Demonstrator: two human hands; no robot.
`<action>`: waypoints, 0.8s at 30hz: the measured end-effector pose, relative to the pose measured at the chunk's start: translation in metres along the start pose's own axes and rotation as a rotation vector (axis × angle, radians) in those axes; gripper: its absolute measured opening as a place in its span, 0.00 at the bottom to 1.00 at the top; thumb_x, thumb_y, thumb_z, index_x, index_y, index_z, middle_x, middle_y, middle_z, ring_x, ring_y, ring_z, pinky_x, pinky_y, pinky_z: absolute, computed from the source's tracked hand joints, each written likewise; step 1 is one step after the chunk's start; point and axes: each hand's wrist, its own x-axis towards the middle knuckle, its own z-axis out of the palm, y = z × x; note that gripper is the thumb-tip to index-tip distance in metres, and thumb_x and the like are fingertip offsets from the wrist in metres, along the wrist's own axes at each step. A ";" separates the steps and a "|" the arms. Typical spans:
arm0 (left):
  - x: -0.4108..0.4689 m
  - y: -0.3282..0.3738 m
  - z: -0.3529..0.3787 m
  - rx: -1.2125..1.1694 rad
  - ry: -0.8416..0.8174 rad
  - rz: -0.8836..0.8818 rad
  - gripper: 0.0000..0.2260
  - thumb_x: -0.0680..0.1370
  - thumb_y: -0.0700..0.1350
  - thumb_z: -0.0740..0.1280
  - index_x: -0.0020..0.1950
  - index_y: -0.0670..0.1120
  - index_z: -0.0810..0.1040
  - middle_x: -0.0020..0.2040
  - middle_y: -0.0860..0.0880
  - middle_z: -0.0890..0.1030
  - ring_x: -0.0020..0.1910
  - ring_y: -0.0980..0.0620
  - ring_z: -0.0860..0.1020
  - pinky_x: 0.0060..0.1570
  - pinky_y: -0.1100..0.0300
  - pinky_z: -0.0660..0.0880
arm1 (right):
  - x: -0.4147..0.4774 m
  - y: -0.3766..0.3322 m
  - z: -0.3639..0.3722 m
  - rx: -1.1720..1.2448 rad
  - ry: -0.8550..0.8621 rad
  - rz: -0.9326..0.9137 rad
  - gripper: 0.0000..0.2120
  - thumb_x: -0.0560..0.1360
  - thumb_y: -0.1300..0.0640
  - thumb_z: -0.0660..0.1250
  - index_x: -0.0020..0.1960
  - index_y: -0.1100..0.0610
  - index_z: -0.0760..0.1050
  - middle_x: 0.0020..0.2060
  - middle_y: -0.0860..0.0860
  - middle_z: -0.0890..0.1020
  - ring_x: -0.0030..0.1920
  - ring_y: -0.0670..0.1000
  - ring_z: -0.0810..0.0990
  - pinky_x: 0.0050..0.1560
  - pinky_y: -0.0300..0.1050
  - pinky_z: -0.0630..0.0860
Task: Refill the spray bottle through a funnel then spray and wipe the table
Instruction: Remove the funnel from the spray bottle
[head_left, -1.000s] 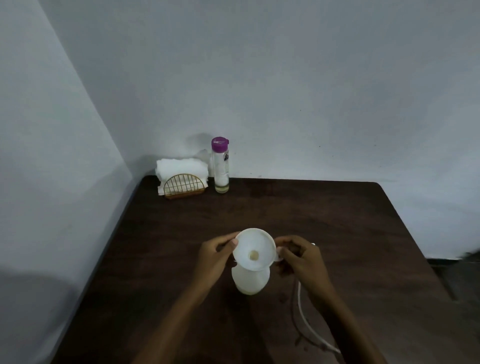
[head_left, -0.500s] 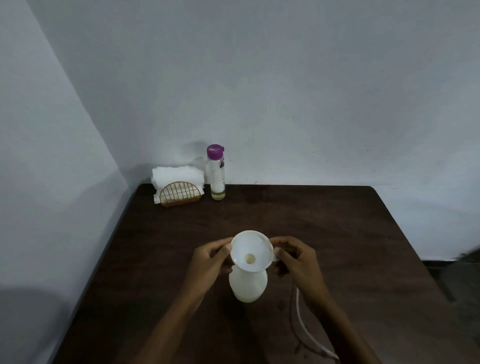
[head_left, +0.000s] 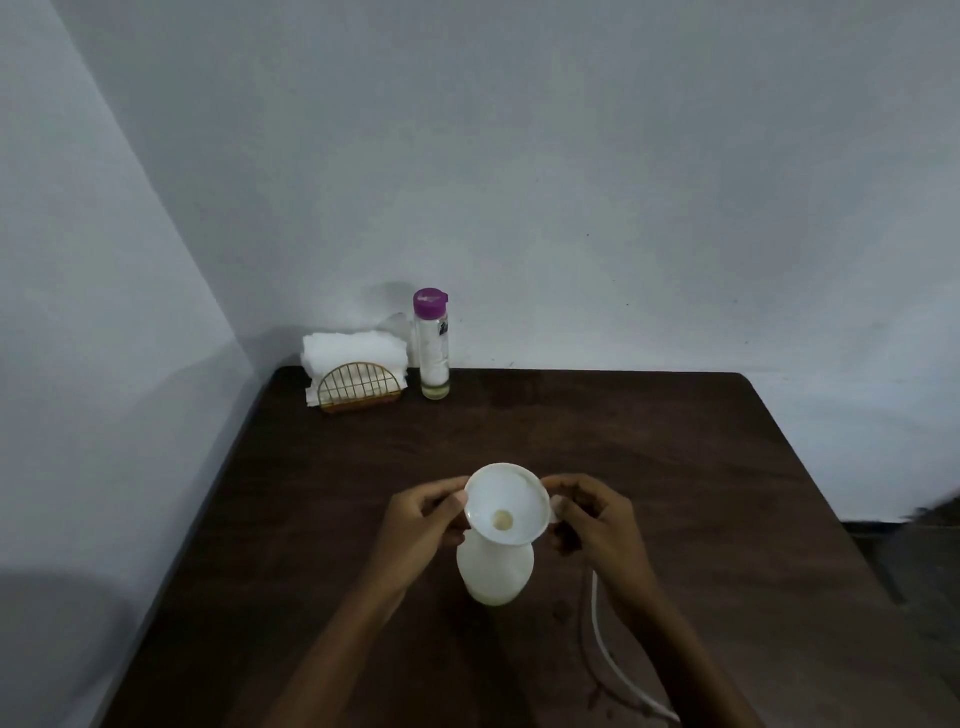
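Now | left hand (head_left: 421, 525), right hand (head_left: 597, 519) pinching funnel (head_left: 506, 504) rim | seated in spray bottle (head_left: 494, 571)

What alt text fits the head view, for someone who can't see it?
Two hands, left hand and right hand, steady a white funnel seated in the neck of a white bottle on a dark wooden table. At the far left corner stand a napkin holder and a purple-capped bottle. A white tube lies beside the right forearm.
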 end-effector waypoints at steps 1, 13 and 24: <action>0.000 0.000 0.000 0.005 -0.004 -0.009 0.11 0.78 0.40 0.63 0.59 0.47 0.78 0.46 0.56 0.80 0.45 0.57 0.79 0.36 0.67 0.78 | 0.000 0.001 0.000 -0.003 -0.003 0.010 0.11 0.76 0.70 0.60 0.47 0.59 0.79 0.36 0.54 0.82 0.29 0.48 0.75 0.28 0.41 0.72; 0.001 -0.002 -0.001 0.049 -0.005 0.018 0.10 0.77 0.42 0.64 0.57 0.49 0.78 0.50 0.56 0.79 0.50 0.60 0.77 0.47 0.62 0.76 | 0.000 0.001 0.000 0.005 -0.004 0.006 0.11 0.77 0.68 0.61 0.49 0.57 0.79 0.37 0.52 0.83 0.29 0.46 0.77 0.30 0.41 0.74; 0.004 0.013 -0.007 0.068 -0.019 0.030 0.08 0.77 0.44 0.64 0.55 0.52 0.78 0.49 0.55 0.79 0.48 0.60 0.77 0.45 0.63 0.75 | 0.005 -0.013 -0.004 0.074 -0.015 0.042 0.11 0.76 0.68 0.62 0.50 0.58 0.80 0.39 0.59 0.83 0.28 0.48 0.77 0.27 0.39 0.74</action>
